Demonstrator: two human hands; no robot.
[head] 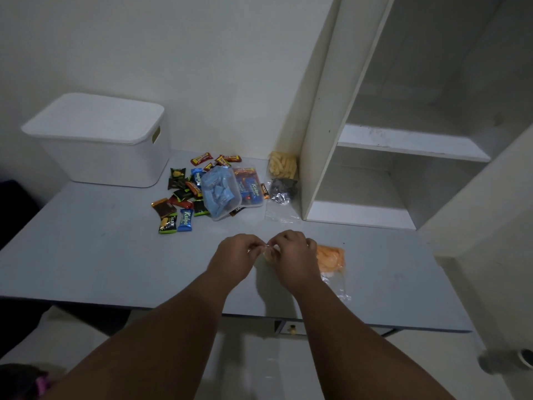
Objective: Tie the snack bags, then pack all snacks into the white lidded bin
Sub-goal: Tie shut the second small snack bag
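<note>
My left hand (235, 256) and my right hand (291, 255) meet near the table's front, both pinching the clear plastic neck of a small snack bag (268, 252) that is mostly hidden under them. Just right of my right hand lies a clear bag of orange snacks (331, 258). The white bin (101, 157) stands at the back left with its lid on. Loose wrapped candies (178, 200) and two clear tubs of sweets (222, 192) lie in the middle. A bag of yellow puffs (282, 166) and a bag of dark snacks (281, 190) sit by the shelf.
A white shelf unit (403, 140) rises at the right, standing on the grey table (101, 255). A drawer knob (292, 329) shows under the front edge. A roll of tape (507, 360) lies low at the right.
</note>
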